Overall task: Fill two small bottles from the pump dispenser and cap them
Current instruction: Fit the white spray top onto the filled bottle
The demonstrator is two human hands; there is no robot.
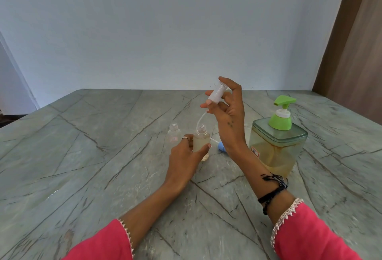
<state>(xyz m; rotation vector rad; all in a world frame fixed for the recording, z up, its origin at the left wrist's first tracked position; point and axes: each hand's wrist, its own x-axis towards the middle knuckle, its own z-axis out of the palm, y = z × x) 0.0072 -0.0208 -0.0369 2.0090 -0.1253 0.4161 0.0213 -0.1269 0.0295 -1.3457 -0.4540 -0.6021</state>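
Head view: the left hand [186,154] grips the filled bottle [201,142], standing uncapped on the table [82,146] at centre. The right hand [226,110], at 1 o'clock above it, pinches a spray cap [216,94] whose tube [199,120] hangs by the neck. An empty bottle [174,135] stands at 10 o'clock, the dispenser [278,144] at 3 o'clock.

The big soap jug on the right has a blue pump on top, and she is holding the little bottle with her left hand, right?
Almost. The pump on the big soap jug is green, not blue, as the head view shows. The rest is right: the jug stands on the right, and her left hand holds the little bottle.
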